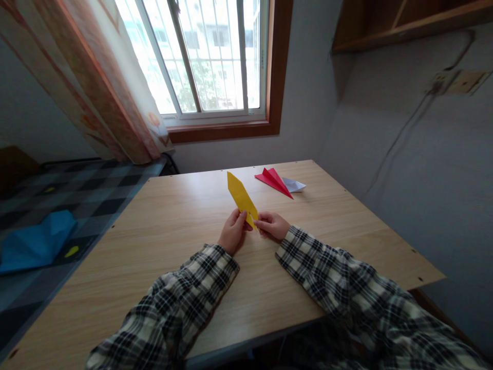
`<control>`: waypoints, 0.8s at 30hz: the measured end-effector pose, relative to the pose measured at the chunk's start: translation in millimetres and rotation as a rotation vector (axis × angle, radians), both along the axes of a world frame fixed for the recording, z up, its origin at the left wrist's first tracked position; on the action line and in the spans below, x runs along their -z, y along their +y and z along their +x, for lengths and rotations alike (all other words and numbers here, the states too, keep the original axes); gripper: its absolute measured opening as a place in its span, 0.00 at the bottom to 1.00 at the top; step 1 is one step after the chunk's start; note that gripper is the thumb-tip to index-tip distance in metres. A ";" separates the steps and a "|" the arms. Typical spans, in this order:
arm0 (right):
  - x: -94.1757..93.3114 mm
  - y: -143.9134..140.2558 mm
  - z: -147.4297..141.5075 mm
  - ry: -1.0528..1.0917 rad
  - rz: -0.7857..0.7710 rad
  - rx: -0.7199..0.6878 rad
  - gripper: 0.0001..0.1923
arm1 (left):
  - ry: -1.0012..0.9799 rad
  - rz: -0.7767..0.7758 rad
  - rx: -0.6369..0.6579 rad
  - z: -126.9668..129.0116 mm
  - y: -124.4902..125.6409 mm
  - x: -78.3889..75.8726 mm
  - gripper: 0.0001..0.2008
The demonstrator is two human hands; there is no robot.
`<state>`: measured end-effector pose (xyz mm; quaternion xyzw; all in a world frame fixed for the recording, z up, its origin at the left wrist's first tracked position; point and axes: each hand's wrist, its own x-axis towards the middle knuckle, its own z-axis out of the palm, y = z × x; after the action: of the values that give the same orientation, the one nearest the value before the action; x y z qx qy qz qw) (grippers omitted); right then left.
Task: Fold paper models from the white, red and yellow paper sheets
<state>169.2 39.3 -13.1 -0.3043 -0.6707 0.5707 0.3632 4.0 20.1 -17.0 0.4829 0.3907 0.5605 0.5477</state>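
Note:
A folded sheet of yellow paper, long and pointed at its far end, is held up at a slant above the table. My left hand pinches its near left edge, thumb on top. At the near right end, the fingers of my right hand are closed on the same paper. Both hands are close together over the middle of the table, and the fingers partly cover the paper's lower end. Beyond them lie a red paper plane and, right beside it, a small white folded paper boat.
The wooden table reaches toward the window. At the left, blue folded paper rests on a checked bed cover. A wall stands along the right, with a cable hanging from a socket and a shelf above.

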 end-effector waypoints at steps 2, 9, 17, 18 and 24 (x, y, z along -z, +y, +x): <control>-0.4 0.4 0.6 -0.007 -0.012 -0.018 0.23 | 0.031 0.011 -0.011 -0.5 0.0 -0.8 0.19; 1.6 6.0 -0.9 0.075 -0.108 0.013 0.28 | 0.063 0.036 0.146 0.2 -5.5 -4.9 0.20; 8.5 9.2 -0.8 0.132 -0.145 0.092 0.28 | 0.061 0.010 0.233 3.1 -13.1 -8.5 0.21; 8.7 8.6 -0.8 0.141 -0.143 0.097 0.27 | 0.056 0.005 0.229 3.3 -13.9 -9.5 0.20; 6.8 3.2 -0.8 0.196 -0.115 0.067 0.24 | 0.031 -0.024 0.176 2.8 -13.8 -10.5 0.19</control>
<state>168.4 42.5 -19.9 -0.2895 -0.5875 0.6230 0.4278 6.7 6.3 -6.6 0.5174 0.3618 0.4981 0.5944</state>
